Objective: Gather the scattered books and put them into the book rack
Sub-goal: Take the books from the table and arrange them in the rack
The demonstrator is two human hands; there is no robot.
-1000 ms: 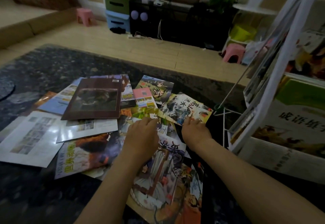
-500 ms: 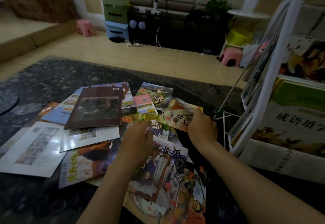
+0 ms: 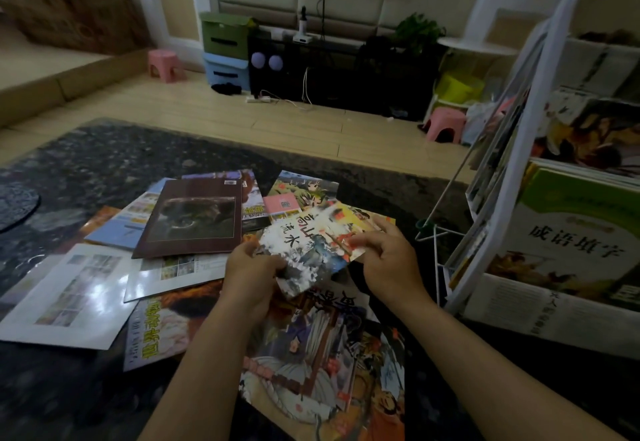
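The picture book [image 3: 311, 246] is showing a white and grey ink-wash cover with black characters and red and yellow patches; the maroon book [image 3: 194, 219] is carrying a murky brown picture inside a thin pale line; the small book [image 3: 281, 203] is showing pink. The rug [image 3: 104, 163] is showing black speckled with grey; the floor [image 3: 242, 118] is showing pale wood planks; the rack [image 3: 512, 170] is showing white, its front book [image 3: 581, 212] showing green above white with black characters; the stool [image 3: 162, 64] is showing pink; the stacked boxes [image 3: 223, 37] are showing green over blue.

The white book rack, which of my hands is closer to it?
Right. The right hand grips the held book on the side toward the book rack; the left hand grips its far edge.
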